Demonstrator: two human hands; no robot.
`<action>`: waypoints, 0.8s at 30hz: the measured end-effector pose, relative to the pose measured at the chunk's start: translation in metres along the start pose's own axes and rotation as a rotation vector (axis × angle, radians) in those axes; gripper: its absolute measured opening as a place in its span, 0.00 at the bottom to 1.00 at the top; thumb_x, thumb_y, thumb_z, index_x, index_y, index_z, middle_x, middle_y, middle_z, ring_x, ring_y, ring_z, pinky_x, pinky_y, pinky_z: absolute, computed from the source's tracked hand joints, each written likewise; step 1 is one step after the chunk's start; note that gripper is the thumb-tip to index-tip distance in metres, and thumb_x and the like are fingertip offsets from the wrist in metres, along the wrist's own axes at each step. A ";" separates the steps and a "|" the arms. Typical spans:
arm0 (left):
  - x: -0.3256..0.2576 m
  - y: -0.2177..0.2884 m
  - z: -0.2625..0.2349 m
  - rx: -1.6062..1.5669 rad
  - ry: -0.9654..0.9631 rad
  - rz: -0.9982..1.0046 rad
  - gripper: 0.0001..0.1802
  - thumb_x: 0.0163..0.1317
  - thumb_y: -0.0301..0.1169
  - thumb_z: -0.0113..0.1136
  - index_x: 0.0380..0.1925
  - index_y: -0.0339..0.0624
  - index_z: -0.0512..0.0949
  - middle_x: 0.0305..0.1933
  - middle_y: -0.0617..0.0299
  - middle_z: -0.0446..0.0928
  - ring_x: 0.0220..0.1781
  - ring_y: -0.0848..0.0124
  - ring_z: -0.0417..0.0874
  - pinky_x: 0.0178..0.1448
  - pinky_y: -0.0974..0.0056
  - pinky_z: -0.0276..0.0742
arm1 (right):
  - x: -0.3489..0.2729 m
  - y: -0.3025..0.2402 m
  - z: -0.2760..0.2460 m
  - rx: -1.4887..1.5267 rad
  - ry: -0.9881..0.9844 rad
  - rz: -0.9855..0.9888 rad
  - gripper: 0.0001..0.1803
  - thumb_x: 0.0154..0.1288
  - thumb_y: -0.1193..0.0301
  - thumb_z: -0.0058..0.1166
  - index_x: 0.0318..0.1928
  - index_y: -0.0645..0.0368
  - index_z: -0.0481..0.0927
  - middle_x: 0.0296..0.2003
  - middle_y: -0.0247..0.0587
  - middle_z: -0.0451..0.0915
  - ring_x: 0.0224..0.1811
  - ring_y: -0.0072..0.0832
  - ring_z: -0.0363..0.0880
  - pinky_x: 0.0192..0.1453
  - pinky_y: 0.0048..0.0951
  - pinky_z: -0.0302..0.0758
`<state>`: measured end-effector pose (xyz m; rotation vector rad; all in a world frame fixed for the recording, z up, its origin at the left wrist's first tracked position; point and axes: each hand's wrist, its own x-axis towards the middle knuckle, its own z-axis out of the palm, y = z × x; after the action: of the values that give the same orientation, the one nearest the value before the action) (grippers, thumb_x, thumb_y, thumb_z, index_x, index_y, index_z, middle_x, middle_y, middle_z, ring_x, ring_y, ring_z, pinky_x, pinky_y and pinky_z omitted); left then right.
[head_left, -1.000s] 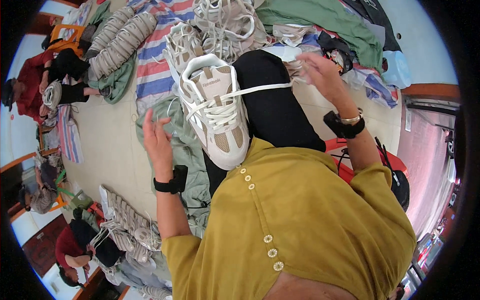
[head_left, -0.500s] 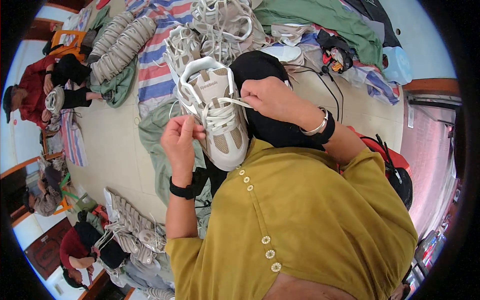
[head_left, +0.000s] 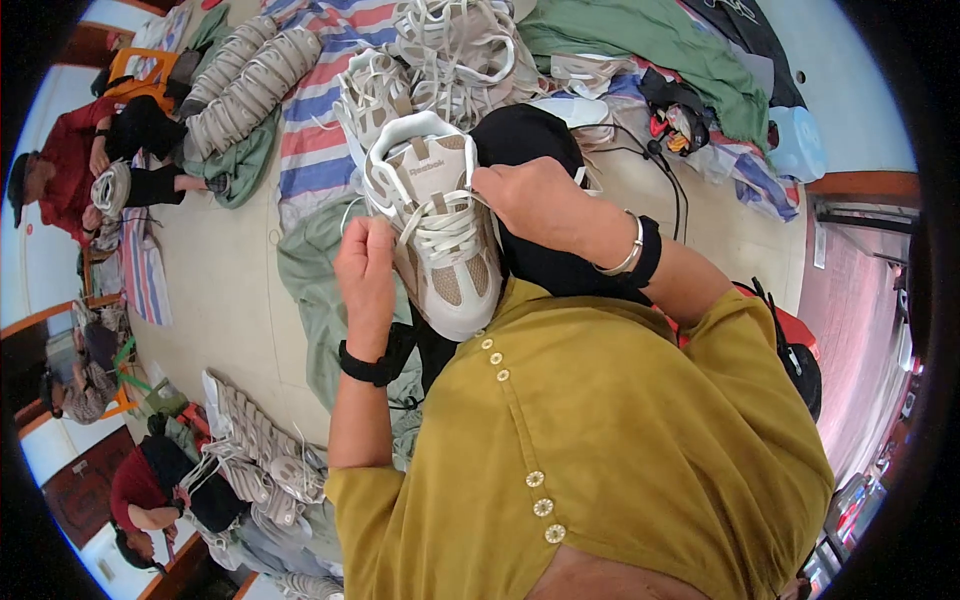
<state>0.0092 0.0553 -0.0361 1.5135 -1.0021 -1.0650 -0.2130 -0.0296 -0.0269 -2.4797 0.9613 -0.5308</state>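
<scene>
Both left hand (head_left: 363, 275) and right hand (head_left: 545, 205) pinching laces (head_left: 445, 235), apparently, left now farther out beside sneaker (head_left: 457, 308)

Wears a loose mustard-yellow shirt (head_left: 640, 410), softly creased, with an open neckline (head_left: 566, 541) and wide sleeves (head_left: 755, 345) ending near the elbows. Has a row of round, pale, patterned buttons (head_left: 535, 479) down the front. Around the left wrist, wears a black strap (head_left: 366, 369) with a chunky dark block (head_left: 400, 347); around the right, a silver-coloured bracelet (head_left: 632, 245) beside another black strap (head_left: 650, 253). Below the shirt, wears plain black trousers (head_left: 528, 133).
</scene>
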 end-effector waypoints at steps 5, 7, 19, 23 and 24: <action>0.004 0.003 0.004 0.130 -0.048 0.100 0.12 0.65 0.32 0.55 0.25 0.37 0.71 0.25 0.72 0.68 0.28 0.83 0.63 0.32 0.75 0.62 | 0.003 0.002 -0.010 0.234 0.043 -0.008 0.03 0.58 0.75 0.48 0.30 0.62 0.73 0.21 0.48 0.78 0.24 0.39 0.81 0.25 0.36 0.74; 0.007 0.004 0.003 0.147 -0.045 0.072 0.12 0.65 0.32 0.55 0.25 0.37 0.71 0.25 0.72 0.68 0.28 0.82 0.63 0.32 0.74 0.62 | 0.004 0.006 -0.018 0.584 -0.208 0.255 0.04 0.59 0.75 0.48 0.32 0.63 0.74 0.21 0.46 0.78 0.20 0.34 0.80 0.25 0.32 0.74; 0.021 0.028 0.007 0.838 -0.025 0.526 0.09 0.56 0.35 0.60 0.26 0.43 0.73 0.26 0.54 0.73 0.29 0.54 0.77 0.31 0.56 0.71 | 0.010 0.000 -0.020 0.129 0.011 -0.064 0.07 0.57 0.74 0.55 0.37 0.58 0.75 0.39 0.47 0.76 0.38 0.42 0.78 0.36 0.36 0.74; 0.027 0.035 -0.005 0.721 -0.090 0.430 0.12 0.49 0.37 0.65 0.28 0.46 0.73 0.31 0.57 0.73 0.36 0.56 0.76 0.35 0.56 0.72 | 0.024 -0.015 -0.032 -0.065 0.125 -0.310 0.08 0.50 0.78 0.56 0.34 0.60 0.74 0.38 0.43 0.73 0.39 0.43 0.74 0.40 0.39 0.72; 0.027 0.037 -0.008 0.721 -0.048 0.517 0.16 0.45 0.35 0.67 0.33 0.48 0.72 0.38 0.57 0.72 0.44 0.55 0.74 0.39 0.56 0.72 | 0.029 -0.016 -0.035 -0.141 0.083 -0.375 0.08 0.49 0.78 0.55 0.32 0.61 0.74 0.36 0.43 0.72 0.39 0.42 0.73 0.40 0.38 0.71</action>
<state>0.0212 0.0252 -0.0030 1.6298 -1.8161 -0.3753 -0.2013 -0.0479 0.0162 -2.8030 0.5776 -0.7099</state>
